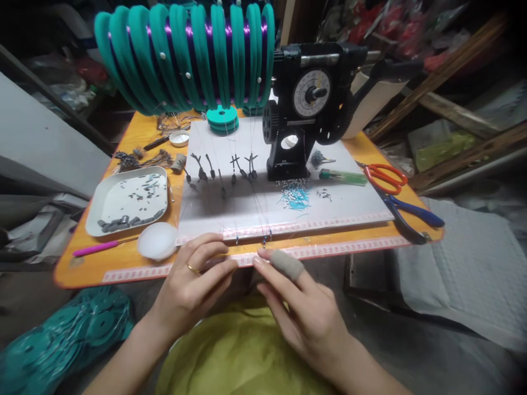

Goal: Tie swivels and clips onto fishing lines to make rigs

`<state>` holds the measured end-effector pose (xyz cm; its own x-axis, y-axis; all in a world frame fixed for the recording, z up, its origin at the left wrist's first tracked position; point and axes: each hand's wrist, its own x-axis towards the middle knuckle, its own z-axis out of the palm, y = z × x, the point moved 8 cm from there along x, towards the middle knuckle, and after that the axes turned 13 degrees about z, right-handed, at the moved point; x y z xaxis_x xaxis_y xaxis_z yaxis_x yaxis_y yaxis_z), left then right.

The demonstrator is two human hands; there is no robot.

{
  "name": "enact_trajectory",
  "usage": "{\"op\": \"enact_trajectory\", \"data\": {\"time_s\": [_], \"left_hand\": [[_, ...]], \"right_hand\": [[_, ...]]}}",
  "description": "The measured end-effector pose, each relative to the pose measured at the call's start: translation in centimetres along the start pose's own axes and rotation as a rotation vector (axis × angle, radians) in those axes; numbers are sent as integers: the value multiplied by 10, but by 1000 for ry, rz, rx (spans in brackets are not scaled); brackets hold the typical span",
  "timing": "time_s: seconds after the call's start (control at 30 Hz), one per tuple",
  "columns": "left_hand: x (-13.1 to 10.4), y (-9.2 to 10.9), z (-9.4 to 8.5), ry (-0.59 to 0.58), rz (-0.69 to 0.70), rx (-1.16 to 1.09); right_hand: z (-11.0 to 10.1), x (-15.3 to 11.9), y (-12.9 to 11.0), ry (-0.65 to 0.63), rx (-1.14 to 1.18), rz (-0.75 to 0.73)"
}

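My left hand (pixel 197 277), with a ring on one finger, rests at the front edge of the yellow table, its fingers bent together over the measuring tape (pixel 300 253). Whatever lies between those fingertips is too small to make out. My right hand (pixel 302 307) has a grey wrap (pixel 287 264) on one finger. Its fingertips press together near small dark pieces (pixel 264 241) on thin lines at the front of the white board (pixel 341 203). Teal spools (pixel 201 55) wound with purple thread hang above, beside a black machine with a dial (pixel 312 92).
At left are a white tray (pixel 123 203) of grey pieces, a round white lid (pixel 157 241) and a pink-handled tool (pixel 95 248). Blue beads (pixel 295 198) lie on the board. Orange scissors (pixel 387 178) and blue-handled pliers (pixel 418 212) lie at right.
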<state>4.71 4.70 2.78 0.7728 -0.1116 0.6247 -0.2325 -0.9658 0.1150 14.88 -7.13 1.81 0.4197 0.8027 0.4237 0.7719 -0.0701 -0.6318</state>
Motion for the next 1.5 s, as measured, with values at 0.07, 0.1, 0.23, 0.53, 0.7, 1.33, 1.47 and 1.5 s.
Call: {"op": "enact_trajectory", "data": {"time_s": [0.07, 0.1, 0.23, 0.53, 0.7, 1.33, 1.47, 1.5], "left_hand": [[-3, -2, -2, 20, -28, -2], [-4, -3, -3, 29, -40, -2], [-8, -5, -7, 58, -68, -10], [-19, -3, -8, 90, -107, 23], [-20, -2, -12, 111, -163, 78], [-61, 5, 69, 622, -1330, -1214], [-66, 2, 60, 600, -1274, -1017], [-66, 1, 53, 574, -1210, -905]], "right_hand": [[13, 13, -3, -17, -17, 20], [17, 18, -4, -11, -22, 24], [23, 25, -5, 30, -9, -2], [28, 20, -10, 30, 10, -25], [31, 21, -14, 20, -30, -41], [35, 28, -20, -46, 59, -1], [36, 29, -18, -85, 66, 16], [36, 30, -19, -84, 53, 13]]}}
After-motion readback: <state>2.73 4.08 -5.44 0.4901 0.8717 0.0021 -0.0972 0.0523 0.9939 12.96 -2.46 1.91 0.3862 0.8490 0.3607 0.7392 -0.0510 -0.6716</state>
